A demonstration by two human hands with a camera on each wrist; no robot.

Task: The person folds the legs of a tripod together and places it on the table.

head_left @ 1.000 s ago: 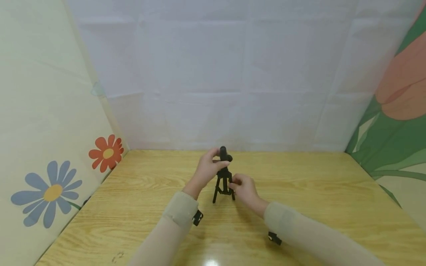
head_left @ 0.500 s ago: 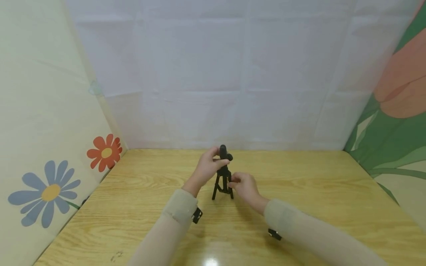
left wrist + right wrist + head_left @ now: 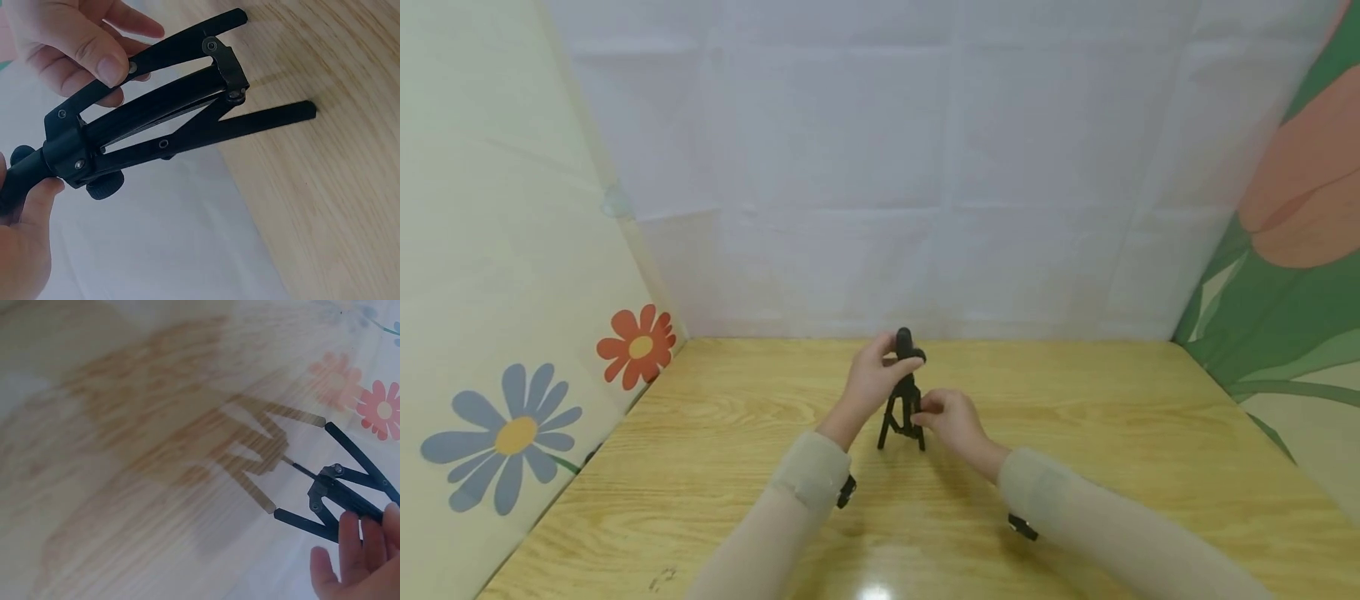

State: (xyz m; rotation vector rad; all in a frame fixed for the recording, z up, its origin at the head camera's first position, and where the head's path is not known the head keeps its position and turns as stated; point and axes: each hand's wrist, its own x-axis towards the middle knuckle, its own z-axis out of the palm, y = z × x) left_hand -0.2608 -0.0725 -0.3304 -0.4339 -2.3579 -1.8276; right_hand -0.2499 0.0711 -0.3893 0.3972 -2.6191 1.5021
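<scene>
A small black tripod (image 3: 905, 392) stands upright with its legs partly spread, feet at the tabletop. My left hand (image 3: 868, 382) grips its upper column, thumb across the front; in the left wrist view that thumb (image 3: 39, 206) lies just above the leg collar (image 3: 65, 153). My right hand (image 3: 953, 421) pinches the right-hand leg between thumb and fingers, as the left wrist view shows close up near a hinge (image 3: 132, 67). Hinged braces join the legs to the centre post (image 3: 344, 494). A round knob (image 3: 105, 185) sticks out below the collar. The tripod's top is partly hidden by my left hand.
The wood-grain table (image 3: 700, 517) reaches back to a white sheet (image 3: 850, 167). Flower-printed panels stand at the left (image 3: 475, 275) and right (image 3: 1300, 333). The tripod's reflection (image 3: 269, 444) shows on the glossy tabletop. A small black device (image 3: 846, 490) sits on my left wrist.
The tripod's feet have shifted slightly away from me, and its legs look a little closer together. Both hands keep their hold and have barely moved.
</scene>
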